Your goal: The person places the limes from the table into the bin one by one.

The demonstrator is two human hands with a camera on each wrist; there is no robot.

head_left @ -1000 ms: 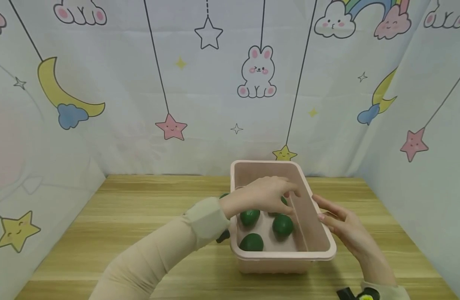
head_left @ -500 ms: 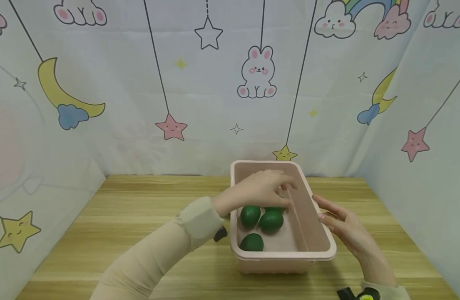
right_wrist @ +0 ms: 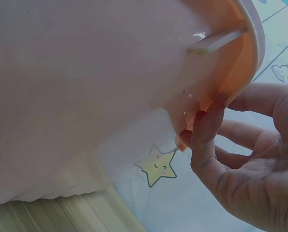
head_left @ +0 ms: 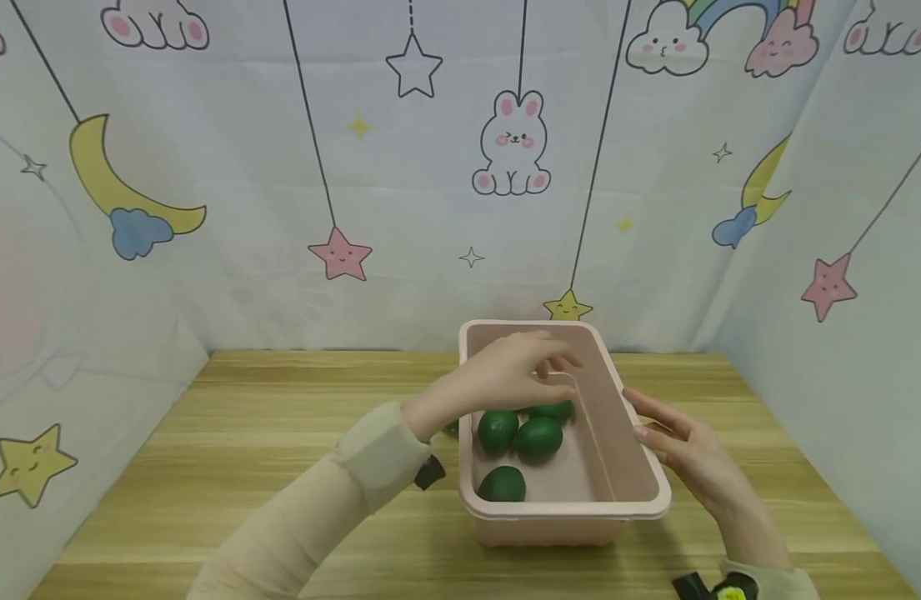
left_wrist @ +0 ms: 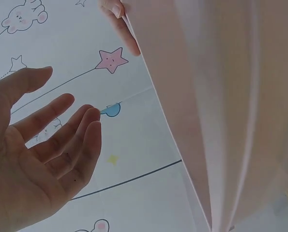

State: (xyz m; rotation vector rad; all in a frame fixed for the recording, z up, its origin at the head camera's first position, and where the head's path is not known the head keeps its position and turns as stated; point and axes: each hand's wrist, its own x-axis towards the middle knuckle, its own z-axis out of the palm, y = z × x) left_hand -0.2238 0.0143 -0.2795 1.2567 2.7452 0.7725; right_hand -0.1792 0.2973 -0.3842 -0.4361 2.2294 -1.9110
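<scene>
A pale pink plastic bin stands on the table with several smooth, dark green, avocado-like fruits in its left half. My left hand hovers over the bin's far part, fingers loosely bent and nothing between them, partly covering a fruit beneath. In the left wrist view the palm and bent fingers of the left hand show beside the bin wall. My right hand pinches the bin's right rim. In the right wrist view, thumb and fingers of the right hand hold that rim.
Another green object peeks out just left of the bin, mostly hidden by the left arm. A wood-grain table extends around the bin. Printed cloth walls with stars and bunnies close off the back and sides.
One green fruit has shifted left, close against its neighbour. My left hand has drawn back leftward and slightly up. The right hand keeps its place on the rim.
</scene>
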